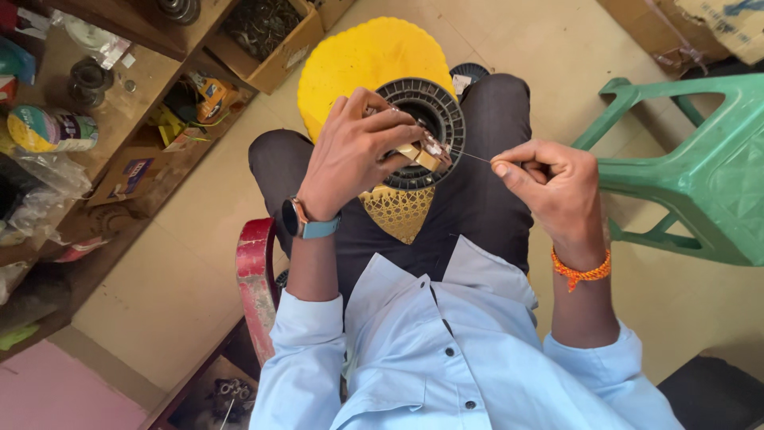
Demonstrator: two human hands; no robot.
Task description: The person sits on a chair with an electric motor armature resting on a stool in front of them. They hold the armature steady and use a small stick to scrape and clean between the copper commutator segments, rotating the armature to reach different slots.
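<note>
Head view: a person in a light blue shirt (446, 358) and dark trousers (477, 191) sits on a red chair (255, 279), looking down at both hands held over the lap.

The left hand (350, 151) wears a watch with a blue strap (306, 223) at the wrist. Its fingers are clenched around a black round ribbed part (434, 111) with an open centre, holding it up above the knees. Against the near edge of that part, under the thumb and fingertips, sits a small gold-coloured winding piece (422, 154), touching the black ring.

The right hand (549, 183) carries an orange thread band (582, 271) at the wrist. Its thumb and forefinger are pinched shut on a thin wire (473, 157), which runs taut from the fingertips leftward to the gold-coloured piece. The 2 hands are near each other but apart, joined only by the wire.

Behind the black part stands a yellow plastic stool (358, 60), and a yellow lattice piece (398, 213) shows just below the hands, between the thighs. A green plastic chair (700, 167) stands at the person's right. At the left, wooden shelves (143, 87) hold jars, bags and a cardboard box (274, 48) of small metal parts. The floor (191, 263) is pale tile.
</note>
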